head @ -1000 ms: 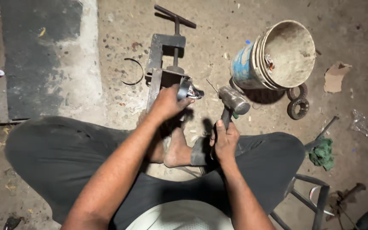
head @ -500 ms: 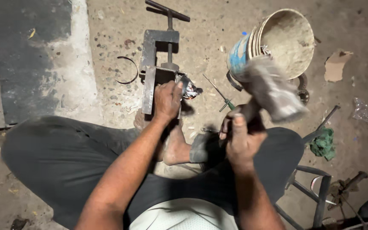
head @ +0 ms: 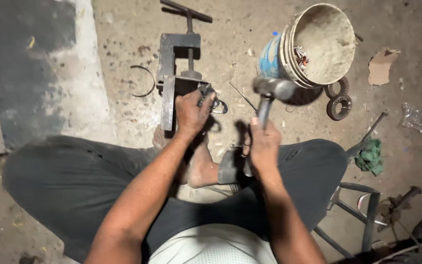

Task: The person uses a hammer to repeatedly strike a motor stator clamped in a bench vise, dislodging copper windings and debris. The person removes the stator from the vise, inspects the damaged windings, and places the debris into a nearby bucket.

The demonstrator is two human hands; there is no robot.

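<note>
Looks like mid-hammering: left hand (head: 191, 110) grips a small dark metal part (head: 210, 98) at the heavy steel screw press (head: 177, 73), upper middle of frame, on the dirt floor (head: 113, 58). Right hand (head: 263, 144) is closed on a raised steel-headed hammer (head: 272, 90). Next blow needs careful aim, clear of the fingers.

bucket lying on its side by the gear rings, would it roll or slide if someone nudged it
The bucket lies on its side with its round wall on the dirt floor, so a nudge would probably roll it. It holds only a few scraps, so it is likely light. The gear rings beside its rim might stop it rolling that way.
</note>
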